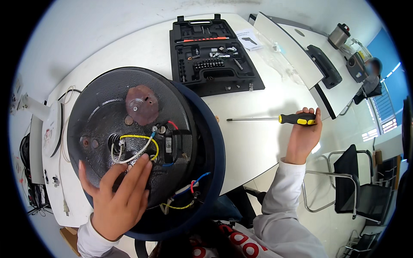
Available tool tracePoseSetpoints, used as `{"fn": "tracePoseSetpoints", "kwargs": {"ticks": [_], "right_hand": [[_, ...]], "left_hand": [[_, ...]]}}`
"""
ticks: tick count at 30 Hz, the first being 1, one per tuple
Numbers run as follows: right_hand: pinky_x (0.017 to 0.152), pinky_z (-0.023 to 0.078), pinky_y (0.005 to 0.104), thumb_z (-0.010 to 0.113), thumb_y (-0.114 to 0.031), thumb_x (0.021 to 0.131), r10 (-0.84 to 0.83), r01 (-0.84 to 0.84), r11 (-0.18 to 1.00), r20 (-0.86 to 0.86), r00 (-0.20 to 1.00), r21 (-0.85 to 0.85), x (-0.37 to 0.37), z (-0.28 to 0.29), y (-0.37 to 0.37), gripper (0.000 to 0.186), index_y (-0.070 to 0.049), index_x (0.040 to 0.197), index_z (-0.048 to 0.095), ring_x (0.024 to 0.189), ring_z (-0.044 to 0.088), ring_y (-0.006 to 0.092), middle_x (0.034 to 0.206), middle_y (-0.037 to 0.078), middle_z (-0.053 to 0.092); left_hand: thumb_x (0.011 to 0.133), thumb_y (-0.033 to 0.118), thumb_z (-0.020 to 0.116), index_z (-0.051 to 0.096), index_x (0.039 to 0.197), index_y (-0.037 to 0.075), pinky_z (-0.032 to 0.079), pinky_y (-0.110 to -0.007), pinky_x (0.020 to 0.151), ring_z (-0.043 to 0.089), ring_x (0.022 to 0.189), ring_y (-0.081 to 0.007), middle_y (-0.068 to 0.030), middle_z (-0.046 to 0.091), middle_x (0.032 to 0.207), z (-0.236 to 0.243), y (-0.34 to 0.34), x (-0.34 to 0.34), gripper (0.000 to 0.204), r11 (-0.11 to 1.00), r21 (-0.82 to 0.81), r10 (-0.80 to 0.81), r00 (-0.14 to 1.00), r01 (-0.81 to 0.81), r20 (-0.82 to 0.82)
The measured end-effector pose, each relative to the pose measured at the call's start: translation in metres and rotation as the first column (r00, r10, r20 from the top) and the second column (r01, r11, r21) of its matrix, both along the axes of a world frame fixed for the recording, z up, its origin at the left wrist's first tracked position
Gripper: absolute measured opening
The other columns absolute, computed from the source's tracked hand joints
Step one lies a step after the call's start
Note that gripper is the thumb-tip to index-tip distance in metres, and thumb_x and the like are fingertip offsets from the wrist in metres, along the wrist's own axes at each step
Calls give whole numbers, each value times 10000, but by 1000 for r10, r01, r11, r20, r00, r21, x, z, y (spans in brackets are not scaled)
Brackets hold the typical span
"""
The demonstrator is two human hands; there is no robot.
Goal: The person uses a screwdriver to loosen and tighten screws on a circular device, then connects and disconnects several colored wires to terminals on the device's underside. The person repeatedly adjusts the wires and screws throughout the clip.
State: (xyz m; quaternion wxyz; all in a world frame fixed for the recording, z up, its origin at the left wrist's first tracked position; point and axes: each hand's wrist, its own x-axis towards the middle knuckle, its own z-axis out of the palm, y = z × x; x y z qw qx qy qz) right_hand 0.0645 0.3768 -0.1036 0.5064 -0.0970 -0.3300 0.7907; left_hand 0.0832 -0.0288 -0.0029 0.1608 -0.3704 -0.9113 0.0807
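**Wiring on show at the white table!**

Here's the black metal disc, lying over a dark blue tub; beyond it, a pale wall, and well to its right, a black chair. Behind it, an open tool case. Loops cross its middle, and the left hand, fingers spread on it, hides its near part; any pinch can't be told. To its right, the right hand grips a yellow-and-black screwdriver.
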Motion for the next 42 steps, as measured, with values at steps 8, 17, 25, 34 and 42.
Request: {"fn": "tracePoseSetpoints", "kwargs": {"ticks": [8, 17, 25, 34, 42], "right_hand": [[1050, 380, 323, 433, -204, 1066, 148, -341, 905, 562, 814, 255, 13, -4, 8, 321, -15, 1309, 525, 1126, 539, 174, 1167, 104, 599], [950, 422, 257, 621, -90, 950, -75, -648, 569, 817, 571, 506, 23, -7, 17, 272, -12, 1210, 606, 1014, 582, 135, 1108, 72, 658], [913, 438, 288, 666, -53, 882, -191, -715, 398, 814, 548, 575, 11, 23, 13, 274, -33, 1155, 650, 982, 606, 162, 1064, 63, 692], [745, 506, 347, 722, -107, 830, -617, -572, -137, 382, 688, 809, -62, 21, -40, 199, -65, 1025, 725, 831, 635, 251, 993, 76, 668], [725, 518, 361, 694, -180, 855, -729, -531, -249, 204, 653, 810, -89, 9, -50, 123, -93, 924, 746, 808, 653, 261, 921, 39, 680]], "left_hand": [[669, 210, 703, 683, 1213, 111, 97, -715, 1103, 512, 1137, -193, 34, 586, 1345, -2, -1, -2, 552, 1000, -22, -11, 1000, 10, -19], [736, 293, 655, 722, 1173, 150, 96, -744, 1039, 533, 1140, -142, 53, 618, 1313, -3, -5, -2, 465, 999, -43, -14, 1000, 13, -17], [756, 305, 652, 720, 1181, 169, 109, -746, 1033, 518, 1160, -154, 63, 608, 1331, -5, -7, -2, 452, 998, -65, -29, 999, 27, -31], [741, 308, 675, 714, 1193, 171, 126, -745, 1038, 514, 1166, -153, 67, 605, 1337, -4, -6, -2, 473, 998, -69, -18, 1000, 16, -21], [725, 306, 691, 716, 1189, 173, 139, -745, 1035, 513, 1146, -149, 72, 603, 1336, -3, -5, -2, 484, 999, -50, -18, 1000, 17, -16]]}}
